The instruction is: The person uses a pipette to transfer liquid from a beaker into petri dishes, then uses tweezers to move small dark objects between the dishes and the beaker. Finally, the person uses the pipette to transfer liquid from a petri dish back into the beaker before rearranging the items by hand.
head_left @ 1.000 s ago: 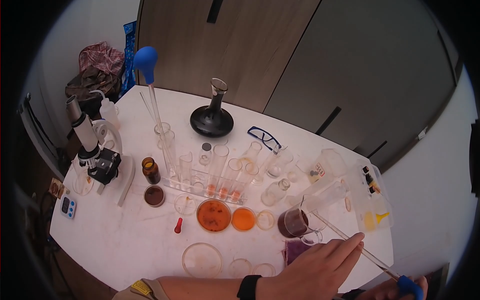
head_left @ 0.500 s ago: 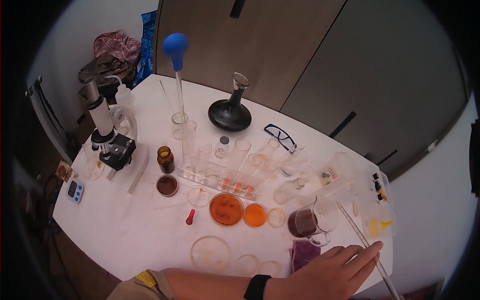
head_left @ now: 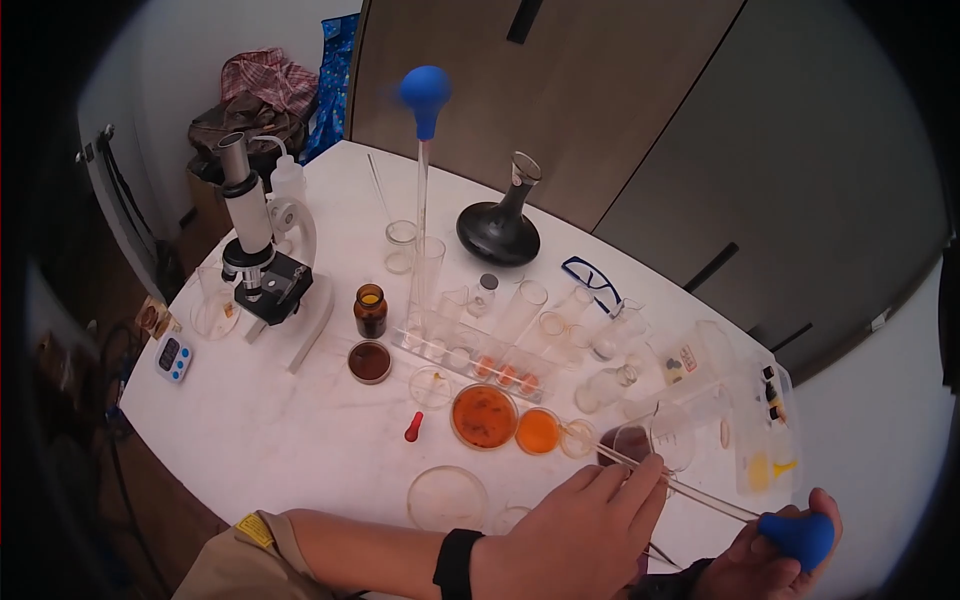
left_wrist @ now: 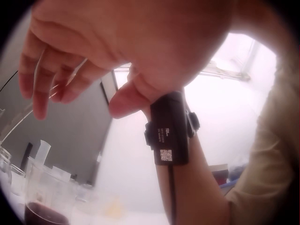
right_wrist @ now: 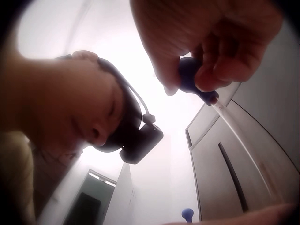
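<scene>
Pipette swung across the beaker, its blue rubber bulb (head_left: 800, 542) now back in the head view.
The slender clear glass pipette (head_left: 712, 499), earlier pointing beside the clear glass beaker (head_left: 684, 440), now crosses over it in view, its free end toward the small round orange-filled dish (head_left: 539, 431). The right hand's (head_left: 752, 572) fingers are curled round the bulb; the left hand's (head_left: 570, 520) fingers, extended, touch the shaft mid-length.

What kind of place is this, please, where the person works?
It looks like a room with a table set up as a small laboratory, perhaps at home: a microscope, an orange-filled dish, and a rack of test tubes.
</scene>
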A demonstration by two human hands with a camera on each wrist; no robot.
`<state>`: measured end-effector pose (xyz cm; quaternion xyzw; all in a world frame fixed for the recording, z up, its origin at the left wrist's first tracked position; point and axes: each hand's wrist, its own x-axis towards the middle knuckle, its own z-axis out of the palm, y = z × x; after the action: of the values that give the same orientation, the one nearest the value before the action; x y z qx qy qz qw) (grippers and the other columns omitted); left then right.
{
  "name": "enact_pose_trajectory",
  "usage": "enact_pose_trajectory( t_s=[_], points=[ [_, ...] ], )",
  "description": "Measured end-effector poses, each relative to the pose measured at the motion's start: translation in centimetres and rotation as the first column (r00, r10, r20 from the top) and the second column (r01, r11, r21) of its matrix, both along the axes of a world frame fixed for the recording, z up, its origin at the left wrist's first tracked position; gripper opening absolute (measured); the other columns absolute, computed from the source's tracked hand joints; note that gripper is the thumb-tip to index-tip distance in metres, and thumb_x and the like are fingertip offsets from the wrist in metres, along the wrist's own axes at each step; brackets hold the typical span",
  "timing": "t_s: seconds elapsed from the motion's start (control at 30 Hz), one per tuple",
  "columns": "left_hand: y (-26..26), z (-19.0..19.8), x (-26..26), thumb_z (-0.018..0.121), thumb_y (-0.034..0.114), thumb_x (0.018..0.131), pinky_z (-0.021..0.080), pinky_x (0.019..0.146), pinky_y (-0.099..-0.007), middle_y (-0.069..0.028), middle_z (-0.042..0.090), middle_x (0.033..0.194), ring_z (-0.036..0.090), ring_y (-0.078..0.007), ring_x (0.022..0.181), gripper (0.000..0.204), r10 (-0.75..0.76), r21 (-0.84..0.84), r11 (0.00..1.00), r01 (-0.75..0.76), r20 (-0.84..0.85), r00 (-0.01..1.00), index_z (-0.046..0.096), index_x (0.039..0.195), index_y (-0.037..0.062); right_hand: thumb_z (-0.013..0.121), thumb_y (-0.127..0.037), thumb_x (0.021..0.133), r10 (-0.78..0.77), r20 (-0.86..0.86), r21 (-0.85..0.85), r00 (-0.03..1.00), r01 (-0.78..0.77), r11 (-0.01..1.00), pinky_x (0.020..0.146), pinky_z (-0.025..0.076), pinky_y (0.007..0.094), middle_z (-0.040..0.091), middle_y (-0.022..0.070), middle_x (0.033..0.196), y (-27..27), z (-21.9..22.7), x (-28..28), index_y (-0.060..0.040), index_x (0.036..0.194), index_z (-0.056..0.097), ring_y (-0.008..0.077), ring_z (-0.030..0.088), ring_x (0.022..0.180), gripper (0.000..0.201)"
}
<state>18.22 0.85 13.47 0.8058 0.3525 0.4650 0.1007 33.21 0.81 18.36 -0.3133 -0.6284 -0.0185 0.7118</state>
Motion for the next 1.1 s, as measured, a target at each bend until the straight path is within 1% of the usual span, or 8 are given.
enact_pose_trajectory(
  t_s=[0.03, 0.17, 0.23, 0.33, 0.47, 0.57, 0.63, 1.1],
  points=[
    [0.3, -0.3, -0.3, 0.062, 0.017, 0.078, 0.052, 0.083, -0.0366, -0.026, 0.053, 0.124, 0.061, -0.0301, 0.094, 0.052, 0.01, -0.007, 1.0, -0.011, -0.034, 0.999, 0.056, 0.118, -0.0153, 0.08, -0.045, 0.082, 0.03, -0.068, -0.012, 0.997, -0.031, 0.999, 0.045, 0.04, 0.0197, 0.054, 0.0073, 0.062, 0.5, -0.4, -0.4, 0.015, 0.114, 0.055, 0.0107, 0.05, 0.051, 0.072],
    [1.3, -1.1, -0.7, 0.061, 0.016, 0.078, 0.052, 0.077, -0.0363, -0.0271, 0.052, 0.121, 0.062, -0.0307, 0.086, 0.051, -0.004, -0.141, 0.99, -0.003, -0.049, 0.999, 0.055, 0.118, -0.016, 0.081, -0.039, 0.081, 0.059, -0.056, -0.177, 0.997, -0.068, 0.982, 0.045, 0.04, 0.0189, 0.061, 0.0123, 0.067, 1.2, -0.4, -1.6, 0.0093, 0.11, 0.06, 0.0116, 0.051, 0.05, 0.06],
    [1.4, -1.4, -0.5, 0.06, 0.015, 0.08, 0.052, 0.068, -0.0343, -0.0275, 0.053, 0.116, 0.062, -0.0298, 0.081, 0.047, 0.005, -0.19, 0.981, -0.043, -0.197, 0.98, 0.056, 0.114, -0.0157, 0.08, -0.039, 0.082, 0.052, -0.026, -0.192, 0.998, -0.056, 0.98, 0.045, 0.04, 0.019, 0.061, 0.0127, 0.067, 1.6, -0.6, -1.9, 0.0097, 0.109, 0.061, 0.0115, 0.05, 0.049, 0.059],
    [1.4, -2.7, -0.2, 0.058, 0.015, 0.084, 0.054, 0.066, -0.0314, -0.0272, 0.053, 0.12, 0.063, -0.0282, 0.089, 0.047, 0.065, -0.139, 0.985, -0.106, -0.269, 0.961, 0.056, 0.121, -0.014, 0.079, -0.037, 0.083, 0.028, 0.005, -0.195, 1.0, -0.027, 0.981, 0.044, 0.038, 0.0193, 0.062, 0.0131, 0.068, 2.0, -1.0, -2.2, 0.0103, 0.109, 0.061, 0.0113, 0.049, 0.049, 0.057],
    [1.8, -3.2, 0.1, 0.062, 0.015, 0.082, 0.054, 0.056, -0.0308, -0.0208, 0.058, 0.103, 0.065, -0.0255, 0.078, 0.038, 0.175, -0.067, 0.979, -0.191, -0.196, 0.965, 0.061, 0.111, -0.0102, 0.075, -0.034, 0.086, 0.016, 0.018, -0.145, 1.0, -0.014, 0.989, 0.044, 0.036, 0.0203, 0.061, 0.0118, 0.068, 2.6, -1.4, -2.4, 0.0113, 0.11, 0.061, 0.0117, 0.048, 0.05, 0.053],
    [1.4, -2.4, 0.1, 0.062, 0.02, 0.076, 0.049, 0.064, -0.0369, -0.0227, 0.058, 0.104, 0.06, -0.0312, 0.083, 0.039, 0.155, -0.224, 0.958, -0.179, -0.12, 0.981, 0.068, 0.1, -0.0091, 0.073, -0.028, 0.088, 0.033, 0.02, -0.113, 0.999, -0.03, 0.993, 0.045, 0.036, 0.0208, 0.057, 0.009, 0.065, 2.7, -1.4, -2.4, 0.0125, 0.11, 0.061, 0.0123, 0.048, 0.051, 0.047],
    [1.3, -2.7, 0.3, 0.062, 0.022, 0.077, 0.048, 0.055, -0.0359, -0.0218, 0.057, 0.093, 0.06, -0.0305, 0.074, 0.035, 0.248, -0.055, 0.963, -0.263, -0.194, 0.949, 0.07, 0.092, -0.0087, 0.069, -0.022, 0.092, 0.072, 0.05, -0.074, 0.996, -0.068, 0.995, 0.044, 0.034, 0.0203, 0.055, 0.0075, 0.063, 2.9, -1.5, -1.7, 0.0131, 0.11, 0.061, 0.0116, 0.047, 0.051, 0.04],
    [0.7, -2.1, -0.6, 0.06, 0.02, 0.081, 0.051, 0.052, -0.0349, -0.0302, 0.059, 0.099, 0.062, -0.0303, 0.072, 0.037, 0.216, -0.022, 0.975, -0.223, -0.17, 0.961, 0.068, 0.092, -0.0136, 0.063, -0.014, 0.095, 0.058, 0.044, -0.028, 0.997, -0.057, 0.998, 0.043, 0.034, 0.019, 0.057, 0.0082, 0.064, 2.8, -1.2, -2.2, 0.0119, 0.109, 0.062, 0.01, 0.044, 0.048, 0.029]
  ],
)
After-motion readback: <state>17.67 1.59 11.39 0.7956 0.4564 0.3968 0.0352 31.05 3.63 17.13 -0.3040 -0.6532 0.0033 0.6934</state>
